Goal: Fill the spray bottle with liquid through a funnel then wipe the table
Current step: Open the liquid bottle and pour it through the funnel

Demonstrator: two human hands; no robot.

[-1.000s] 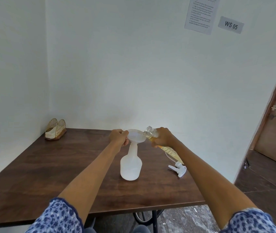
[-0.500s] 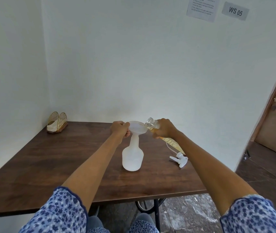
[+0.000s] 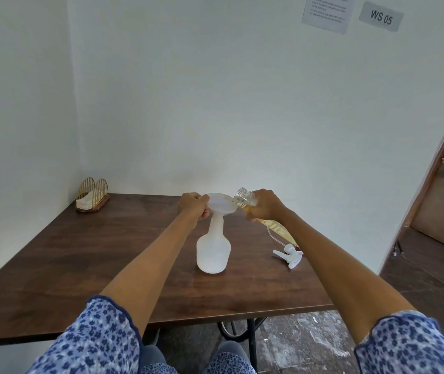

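Spray bottle of translucent white plastic (image 3: 213,248), upright mid-table, white funnel (image 3: 221,205) in its neck: left hand (image 3: 194,209) grips the funnel rim; right hand (image 3: 265,205) grasps a tilted clear bottle of yellow liquid (image 3: 245,197), mouth at the rim. Pouring step; next calls for steeper, steady tilt. Liquid stream indistinct; white trigger sprayer head (image 3: 288,255) lies right, napkin holder (image 3: 92,195) far left.

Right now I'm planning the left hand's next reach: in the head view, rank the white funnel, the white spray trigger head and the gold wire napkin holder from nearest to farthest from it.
1. White funnel: gripped by the left hand.
2. White spray trigger head: lying on the table, right side.
3. Gold wire napkin holder: far left corner.
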